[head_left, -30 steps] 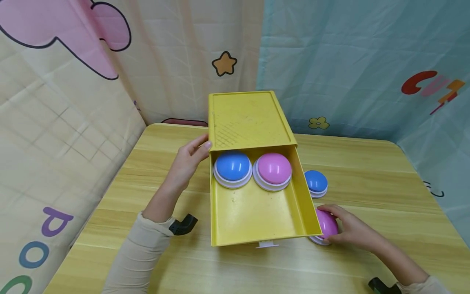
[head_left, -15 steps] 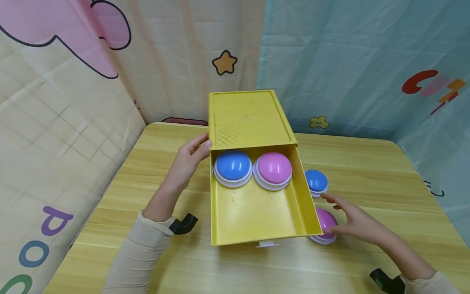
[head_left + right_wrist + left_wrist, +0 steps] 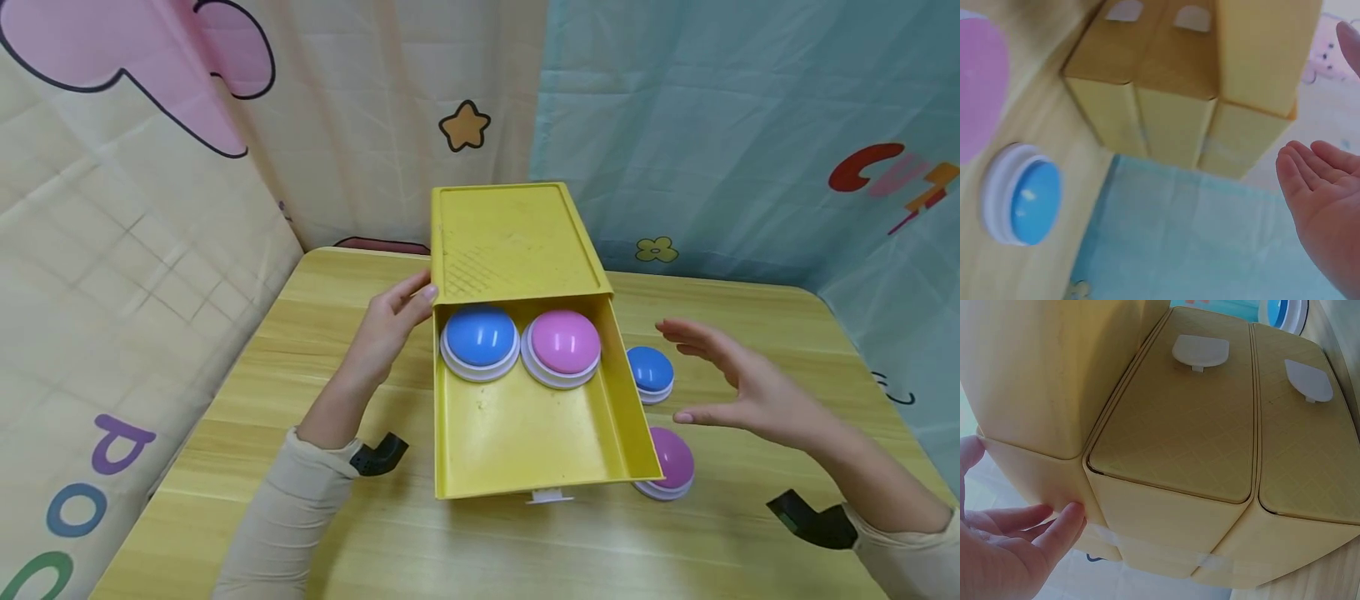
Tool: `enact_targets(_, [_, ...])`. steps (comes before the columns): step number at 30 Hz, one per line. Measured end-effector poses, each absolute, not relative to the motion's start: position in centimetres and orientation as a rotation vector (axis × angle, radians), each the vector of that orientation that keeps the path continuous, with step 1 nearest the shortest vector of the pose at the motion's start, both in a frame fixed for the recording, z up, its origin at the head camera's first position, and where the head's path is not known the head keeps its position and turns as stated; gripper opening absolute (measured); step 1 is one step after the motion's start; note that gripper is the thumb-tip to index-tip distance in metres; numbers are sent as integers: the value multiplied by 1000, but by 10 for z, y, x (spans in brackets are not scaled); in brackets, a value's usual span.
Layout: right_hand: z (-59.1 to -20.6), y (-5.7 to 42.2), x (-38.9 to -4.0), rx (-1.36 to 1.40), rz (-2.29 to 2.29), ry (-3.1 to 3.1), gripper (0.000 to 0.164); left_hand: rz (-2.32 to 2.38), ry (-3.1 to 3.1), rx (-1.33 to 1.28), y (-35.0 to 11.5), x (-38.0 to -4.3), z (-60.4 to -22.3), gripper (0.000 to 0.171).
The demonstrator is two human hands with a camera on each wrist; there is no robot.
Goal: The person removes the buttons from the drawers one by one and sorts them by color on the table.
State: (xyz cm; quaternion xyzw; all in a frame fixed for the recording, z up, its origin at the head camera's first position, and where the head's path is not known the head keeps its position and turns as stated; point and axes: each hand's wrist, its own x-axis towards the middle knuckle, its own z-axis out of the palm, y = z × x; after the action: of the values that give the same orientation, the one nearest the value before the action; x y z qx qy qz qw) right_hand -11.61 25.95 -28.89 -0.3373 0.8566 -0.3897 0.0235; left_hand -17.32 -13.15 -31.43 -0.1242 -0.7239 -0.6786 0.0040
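Observation:
A yellow drawer cabinet (image 3: 517,242) stands on the table with its top drawer (image 3: 525,433) pulled out. Inside the drawer sit a blue dome push button (image 3: 480,336) and a pink dome push button (image 3: 566,342), both on white bases. My left hand (image 3: 382,329) rests its fingertips against the cabinet's left side; the left wrist view shows two lower drawer fronts (image 3: 1172,412), both closed. To the right of the drawer, my right hand (image 3: 750,387) hovers with spread fingers, holding nothing. Near it on the table are another blue button (image 3: 651,371) and another pink button (image 3: 671,460), partly hidden by the drawer.
The wooden table (image 3: 360,533) ends at a fabric backdrop (image 3: 675,125) behind the cabinet. Another printed fabric wall (image 3: 172,200) runs along the left side. White tabs serve as handles (image 3: 1200,351) on the drawer fronts.
My right hand has come off the pink button on the table and moved up and away, its fingers spreading. The left hand stays at the cabinet's side. The view shifts slightly.

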Motion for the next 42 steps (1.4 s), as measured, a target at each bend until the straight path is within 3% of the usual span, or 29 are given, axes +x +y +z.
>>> enact_targets(7, [-255, 230, -124, -1212, -1149, 2577, 90, -2127, -2275, -374, -132, -172, -313, 53])
enact_targets(14, [-248, 198, -137, -1347, -967, 2571, 85, -2126, -2277, -369, -133, -173, -314, 54])
enact_targets(27, [-257, 166, -151, -1104, -786, 2649, 88, -2137, -2268, -371, -131, -174, -315, 54])
enact_targets(42, [-263, 153, -159, -1137, -589, 2753, 67, -2152, -2249, -376, -131, -175, -316, 53])
